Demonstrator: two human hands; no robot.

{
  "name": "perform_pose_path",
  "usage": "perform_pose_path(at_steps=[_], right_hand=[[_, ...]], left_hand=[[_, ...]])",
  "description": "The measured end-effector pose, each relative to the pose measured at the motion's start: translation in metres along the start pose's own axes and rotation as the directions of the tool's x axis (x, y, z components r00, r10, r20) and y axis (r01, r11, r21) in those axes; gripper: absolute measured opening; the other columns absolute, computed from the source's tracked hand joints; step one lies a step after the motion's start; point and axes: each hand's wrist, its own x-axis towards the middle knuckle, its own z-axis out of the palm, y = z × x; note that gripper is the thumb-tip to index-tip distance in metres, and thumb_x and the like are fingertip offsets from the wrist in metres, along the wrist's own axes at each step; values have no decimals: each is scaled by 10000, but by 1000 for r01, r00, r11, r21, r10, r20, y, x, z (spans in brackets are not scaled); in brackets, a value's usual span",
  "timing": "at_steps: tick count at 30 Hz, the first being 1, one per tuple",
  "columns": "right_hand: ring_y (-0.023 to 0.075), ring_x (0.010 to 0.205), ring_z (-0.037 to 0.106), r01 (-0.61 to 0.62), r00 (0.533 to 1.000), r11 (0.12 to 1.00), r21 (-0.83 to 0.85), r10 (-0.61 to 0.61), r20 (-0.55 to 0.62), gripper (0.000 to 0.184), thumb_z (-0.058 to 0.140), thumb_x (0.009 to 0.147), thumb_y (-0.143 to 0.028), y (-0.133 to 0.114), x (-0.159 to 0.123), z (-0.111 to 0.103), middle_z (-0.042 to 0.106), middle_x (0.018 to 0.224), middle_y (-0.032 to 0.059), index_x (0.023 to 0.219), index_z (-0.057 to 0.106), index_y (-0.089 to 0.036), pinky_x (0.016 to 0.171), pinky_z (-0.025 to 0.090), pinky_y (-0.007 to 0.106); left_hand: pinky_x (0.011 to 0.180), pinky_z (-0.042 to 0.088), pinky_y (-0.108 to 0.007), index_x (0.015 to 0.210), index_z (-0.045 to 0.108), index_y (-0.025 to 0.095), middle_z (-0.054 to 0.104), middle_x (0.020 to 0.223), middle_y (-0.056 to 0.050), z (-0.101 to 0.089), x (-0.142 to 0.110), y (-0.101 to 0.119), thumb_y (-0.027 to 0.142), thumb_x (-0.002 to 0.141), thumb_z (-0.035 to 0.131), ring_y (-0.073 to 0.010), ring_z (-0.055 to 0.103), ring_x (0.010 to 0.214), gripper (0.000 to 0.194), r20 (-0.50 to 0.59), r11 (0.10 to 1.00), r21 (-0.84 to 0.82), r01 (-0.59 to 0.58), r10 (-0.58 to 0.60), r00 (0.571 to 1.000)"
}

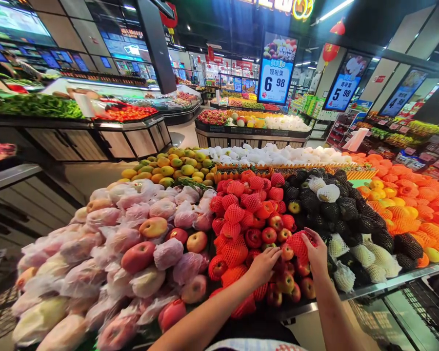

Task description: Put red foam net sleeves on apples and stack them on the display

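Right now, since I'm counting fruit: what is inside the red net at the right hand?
Only the outer mesh of the red net shows by the right hand; anything inside is covered. Beside it, a bare apple shows by the left hand.

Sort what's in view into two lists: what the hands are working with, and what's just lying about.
In hand:
- red foam net, held by the right hand; its contents can't be told
- small bare apple, beside the fingertips of the left hand

Lying about:
- pale-wrapped fruit
- mangoes
- black-netted fruit
- orange-netted fruit
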Motion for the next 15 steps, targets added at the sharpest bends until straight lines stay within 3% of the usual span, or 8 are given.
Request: perform_pose_path(at_steps=[3,5,7,8,11,12,13,15], right_hand=[[294,1135,656,-113,965,977,183,151,-213,636,508,929,-576,8,-34,10,626,1297,184,1395,500,-143,999,547,462],[283,1195,631,-129,960,979,156,163,-228,637,392,986,-562,9,-62,29,567,1382,191,1487,391,-168,1009,546,455],[271,1239,612,-113,991,989,98,119,-56,588,338,1014,-554,3,-93,53,580,1398,160,1480,423,-206,1017,546,438],[272,1228,620,-107,992,988,107,99,82,550,380,1006,-562,-2,-108,66,622,1359,141,1416,509,-218,1013,550,433],[279,1193,637,-25,882,988,150,-49,469,435,493,982,-536,-22,-139,92,691,1263,109,1228,676,-229,1034,538,448],[281,1220,620,47,837,990,132,-112,536,389,533,973,-490,-28,-142,96,680,1286,107,1218,689,-230,1078,503,466],[285,1244,602,131,801,987,94,-161,576,341,563,962,-424,-32,-143,97,666,1309,109,1209,695,-228,1117,464,484],[289,1229,605,268,743,963,-19,-194,641,257,572,931,-273,-34,-139,96,671,1280,111,1140,712,-219,1132,437,500]], left_hand=[[1236,332,-522,1548,394,214,443,1572,-146,2,4,0,62,678,753,-327,374,1476,954,19,1000,8,-12,12,1000],[1257,287,-535,1621,221,198,304,1646,-177,-6,-7,3,181,712,809,-331,290,1522,1083,-25,998,-50,-35,34,999],[1251,306,-520,1638,144,201,271,1660,-179,-21,-29,4,237,812,738,-304,304,1522,1018,-120,986,-156,-53,34,992],[1230,351,-499,1630,197,218,342,1631,-164,-31,-43,2,216,860,663,-282,376,1487,899,-161,978,-198,-59,27,987],[1077,524,-408,1455,533,284,634,1379,-88,-55,-104,-18,88,868,461,-222,619,1257,623,-283,991,-136,-9,-30,959],[1034,552,-409,1394,587,285,671,1320,-81,-57,-132,-28,84,856,438,-229,649,1211,593,-388,997,-65,50,-71,919],[1002,571,-430,1323,632,280,703,1247,-84,-55,-163,-40,116,864,444,-248,677,1158,522,-536,990,-5,143,-124,835],[923,607,-474,1203,672,323,747,1098,-64,-38,-234,-59,254,881,485,-292,720,1052,378,-748,921,13,389,-249,615]])
